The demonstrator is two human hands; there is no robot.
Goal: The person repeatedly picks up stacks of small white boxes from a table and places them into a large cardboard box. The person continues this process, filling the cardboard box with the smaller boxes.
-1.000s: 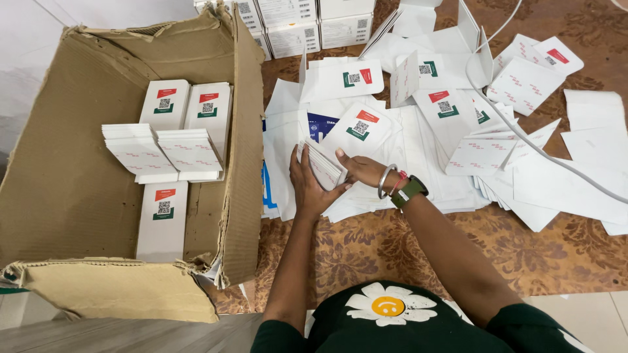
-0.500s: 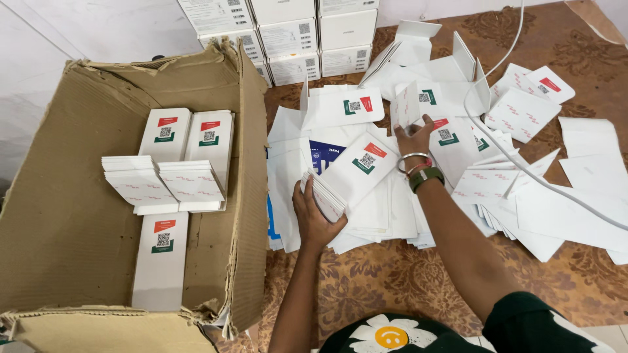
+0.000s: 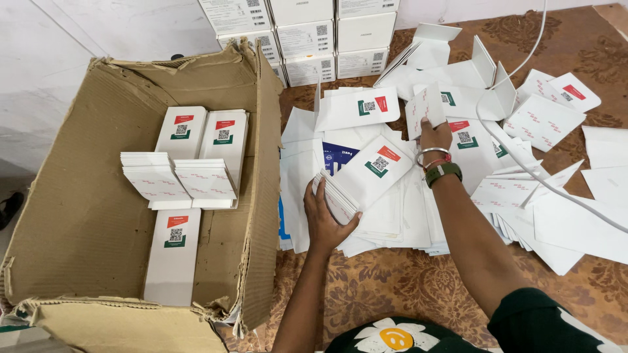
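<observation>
My left hand [image 3: 325, 221] grips the near end of a thin stack of flat white cartons [image 3: 366, 175] with red and green labels, held over a spread of loose flat cartons [image 3: 392, 216] on the patterned brown floor mat. My right hand [image 3: 433, 136], with bangles and a dark watch at the wrist, reaches farther out and pinches a single flat white carton [image 3: 425, 106] standing up from the pile.
A large open cardboard box [image 3: 78, 216] on the left holds several stacks of the same flat cartons [image 3: 190, 176]. White boxes [image 3: 314, 33] are stacked at the back. More loose cartons [image 3: 549, 117] and a white cable [image 3: 523, 167] lie at the right.
My right hand has left the stack and reached up and away to grasp a single carton. My left hand keeps hold of the stack, now slightly farther forward.
</observation>
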